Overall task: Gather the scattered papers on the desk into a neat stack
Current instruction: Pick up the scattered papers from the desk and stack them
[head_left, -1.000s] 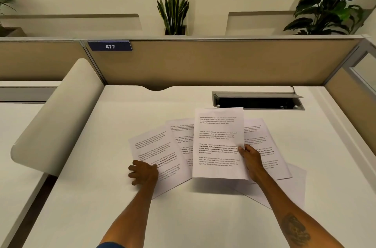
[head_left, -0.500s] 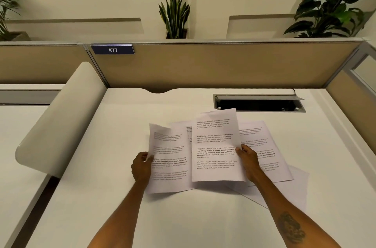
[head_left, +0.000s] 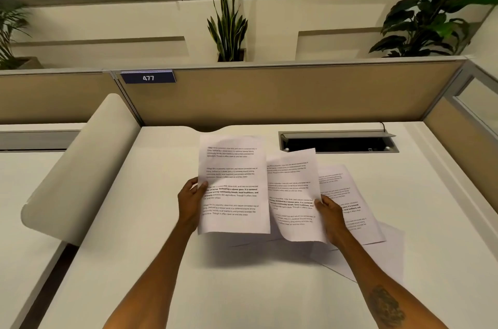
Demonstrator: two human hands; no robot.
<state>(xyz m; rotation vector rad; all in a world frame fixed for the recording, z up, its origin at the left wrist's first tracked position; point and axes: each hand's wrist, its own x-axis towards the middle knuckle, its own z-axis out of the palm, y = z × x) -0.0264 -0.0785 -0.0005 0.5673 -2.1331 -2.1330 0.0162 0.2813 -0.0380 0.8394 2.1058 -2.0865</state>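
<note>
My left hand (head_left: 192, 203) pinches one white printed paper sheet (head_left: 233, 185) at its left edge, lifted off the white desk (head_left: 134, 261). My right hand (head_left: 330, 216) grips a second curling printed sheet (head_left: 292, 194); more printed sheets (head_left: 350, 207) lie flat just right.

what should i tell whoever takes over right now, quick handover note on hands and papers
Left hand: grip shut on one printed sheet, held up off the desk.
Right hand: grip shut on a second printed sheet, lifted and curling, its left edge behind the first sheet.
On the desk: another printed page lies flat to the right, with a blank-looking sheet partly under it. More may lie hidden beneath the lifted sheets; cannot tell.
Done: two sheets picked up, one per hand.
Left: bring the two held sheets together, collect the ones on the desk, square the edges into one stack.
</note>
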